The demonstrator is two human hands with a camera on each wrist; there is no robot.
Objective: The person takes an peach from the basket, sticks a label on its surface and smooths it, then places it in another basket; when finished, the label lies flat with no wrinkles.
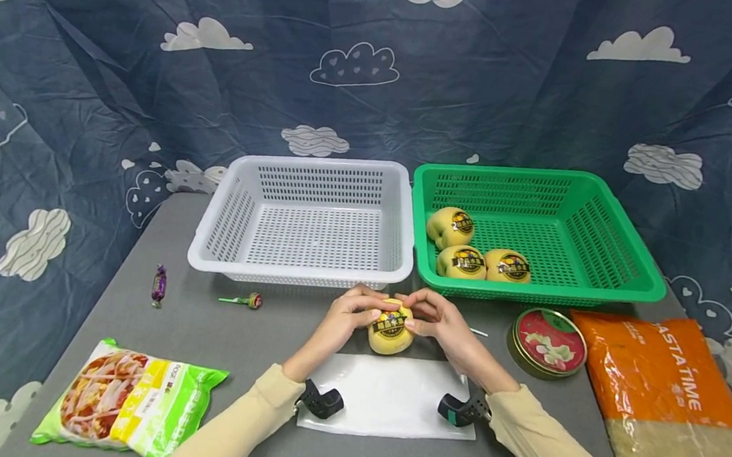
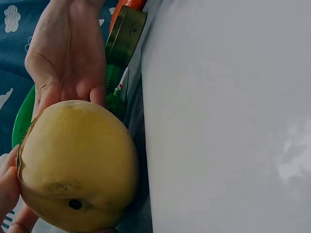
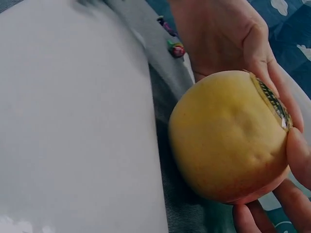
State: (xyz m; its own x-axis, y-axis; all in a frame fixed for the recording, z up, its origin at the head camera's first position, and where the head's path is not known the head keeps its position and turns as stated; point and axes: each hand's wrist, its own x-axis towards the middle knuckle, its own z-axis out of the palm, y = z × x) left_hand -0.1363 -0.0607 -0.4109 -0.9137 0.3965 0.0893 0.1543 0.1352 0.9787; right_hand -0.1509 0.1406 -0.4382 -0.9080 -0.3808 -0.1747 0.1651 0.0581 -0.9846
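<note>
A yellow peach [image 1: 389, 343] with a black-and-gold label is held between both hands above the back edge of a flat white plastic packet [image 1: 389, 400]. My left hand [image 1: 352, 314] grips it from the left, its thumb by the label. From the right, my right hand [image 1: 441, 325] holds the same fruit, thumb against the label's other side. The left wrist view shows a small dark spot on the peach [image 2: 82, 155]; in the right wrist view, the peach [image 3: 226, 141] has shallow dents. Some fingertips are hidden behind the fruit.
Behind stand a white basket [image 1: 298, 273] and a green basket [image 1: 598, 291] holding three labelled peaches [image 1: 450, 228]. Left lie a wrapped candy [image 1: 159, 286], a lollipop [image 1: 253, 301] and a green food bag [image 1: 131, 401]. Right are a round tin [image 1: 550, 343] and an orange pasta bag [image 1: 669, 375].
</note>
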